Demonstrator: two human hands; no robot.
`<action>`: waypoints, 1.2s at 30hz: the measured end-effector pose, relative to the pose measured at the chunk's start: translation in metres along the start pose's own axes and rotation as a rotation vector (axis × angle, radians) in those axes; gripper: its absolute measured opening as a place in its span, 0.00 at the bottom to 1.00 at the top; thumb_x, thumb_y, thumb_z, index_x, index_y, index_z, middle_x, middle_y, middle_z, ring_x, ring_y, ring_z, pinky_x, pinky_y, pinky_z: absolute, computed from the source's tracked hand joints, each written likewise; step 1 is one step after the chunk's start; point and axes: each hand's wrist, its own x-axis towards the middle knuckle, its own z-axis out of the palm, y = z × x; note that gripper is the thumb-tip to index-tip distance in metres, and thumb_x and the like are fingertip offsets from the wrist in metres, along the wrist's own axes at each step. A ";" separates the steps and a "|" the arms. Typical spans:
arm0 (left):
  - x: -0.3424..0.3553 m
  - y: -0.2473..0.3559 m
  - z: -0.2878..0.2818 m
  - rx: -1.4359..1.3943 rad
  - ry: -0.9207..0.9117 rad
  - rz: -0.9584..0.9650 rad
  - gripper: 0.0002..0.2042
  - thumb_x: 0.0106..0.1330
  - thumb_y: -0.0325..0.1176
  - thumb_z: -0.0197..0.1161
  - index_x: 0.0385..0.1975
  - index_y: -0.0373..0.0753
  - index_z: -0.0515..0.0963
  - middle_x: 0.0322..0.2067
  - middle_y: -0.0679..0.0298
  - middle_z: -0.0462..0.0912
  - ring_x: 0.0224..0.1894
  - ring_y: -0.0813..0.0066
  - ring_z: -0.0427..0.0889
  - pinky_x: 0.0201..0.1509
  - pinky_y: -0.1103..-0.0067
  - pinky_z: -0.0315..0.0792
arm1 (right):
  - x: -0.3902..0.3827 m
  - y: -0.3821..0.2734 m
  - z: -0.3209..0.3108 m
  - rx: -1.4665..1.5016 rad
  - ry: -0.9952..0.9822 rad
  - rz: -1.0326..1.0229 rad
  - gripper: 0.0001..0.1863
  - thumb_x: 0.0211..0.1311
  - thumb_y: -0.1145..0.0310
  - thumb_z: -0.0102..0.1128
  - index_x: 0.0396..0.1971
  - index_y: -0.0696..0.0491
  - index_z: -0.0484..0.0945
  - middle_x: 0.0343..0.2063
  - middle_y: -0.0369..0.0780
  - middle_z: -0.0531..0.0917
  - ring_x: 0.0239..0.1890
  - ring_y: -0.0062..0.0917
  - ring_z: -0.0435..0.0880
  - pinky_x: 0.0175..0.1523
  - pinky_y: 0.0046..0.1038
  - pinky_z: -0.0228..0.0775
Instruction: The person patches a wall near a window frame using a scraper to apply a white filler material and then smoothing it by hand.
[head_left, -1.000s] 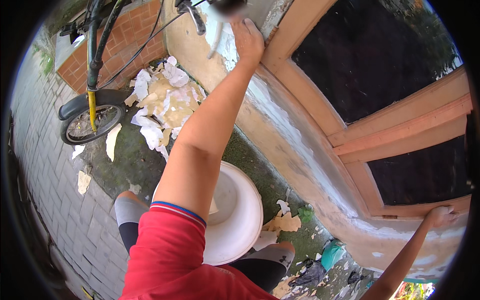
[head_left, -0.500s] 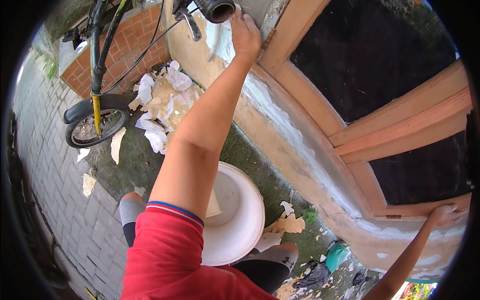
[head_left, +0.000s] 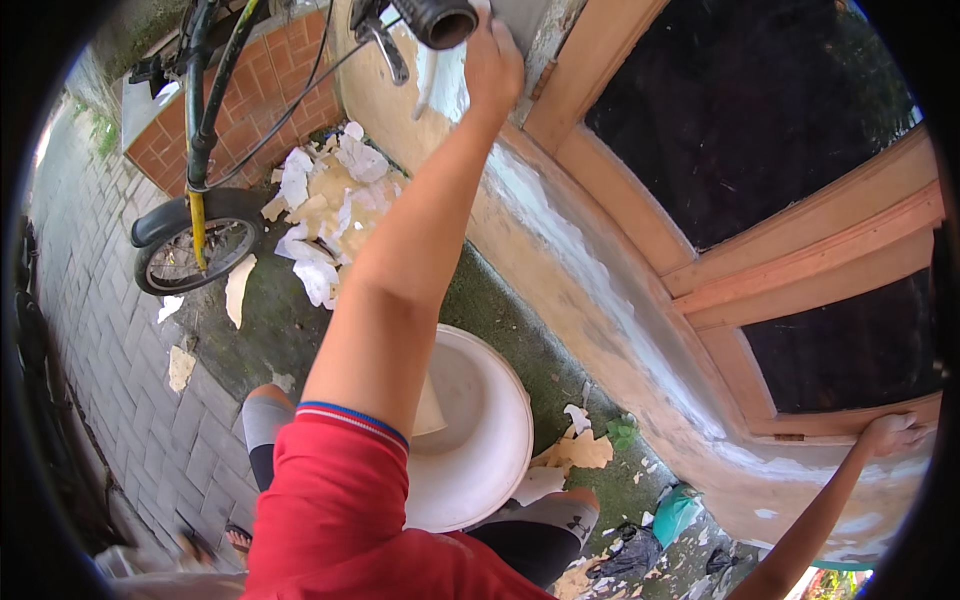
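My left hand reaches far up and presses against the yellow wall, where the paint is scraped to grey and white patches. Only its back shows, so whether it holds anything is hidden. A white strip of peeled paint hangs just left of it, below a black bicycle handlebar grip. My right hand curls over the lower ledge of the wooden window frame at the far right. A white bucket stands between my knees.
A bicycle wheel and frame lean by a brick planter at upper left. Torn paint flakes litter the mossy ground. Plastic bags lie near the wall's foot. A sandalled foot shows at lower left on grey paving.
My left hand has slid slightly up the wall toward the handlebar grip. The view has shifted, and a sandalled foot has come in at lower left. My right hand stays on the ledge.
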 end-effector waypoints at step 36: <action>0.028 -0.015 -0.002 0.024 -0.048 -0.057 0.28 0.77 0.40 0.36 0.66 0.19 0.54 0.71 0.37 0.47 0.75 0.45 0.43 0.78 0.66 0.38 | 0.000 -0.025 -0.006 -0.015 -0.014 0.051 0.35 0.73 0.51 0.38 0.66 0.68 0.59 0.67 0.58 0.60 0.70 0.49 0.57 0.74 0.42 0.47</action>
